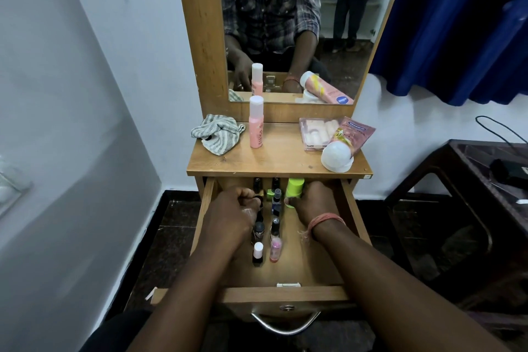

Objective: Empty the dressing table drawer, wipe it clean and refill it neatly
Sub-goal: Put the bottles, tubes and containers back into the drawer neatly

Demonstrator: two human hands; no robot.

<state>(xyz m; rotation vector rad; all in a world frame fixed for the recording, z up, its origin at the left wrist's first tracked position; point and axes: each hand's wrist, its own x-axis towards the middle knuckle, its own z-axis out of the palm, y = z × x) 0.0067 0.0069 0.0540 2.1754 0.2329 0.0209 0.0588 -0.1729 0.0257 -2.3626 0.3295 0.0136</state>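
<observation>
The wooden drawer stands pulled out below the dressing table top. Two rows of small nail-polish bottles run down its middle. My left hand is inside at the left, fingers curled round a small dark bottle in the left row. My right hand is inside at the right, gripping a lime-green container near the drawer's back. On the top lie a striped grey cloth, an upright pink bottle, a clear packet and a pink tube with a white cap.
A mirror rises behind the table top and reflects me and another person standing behind. A white wall is at the left, a blue curtain at the upper right. A dark side table with a cable stands at the right.
</observation>
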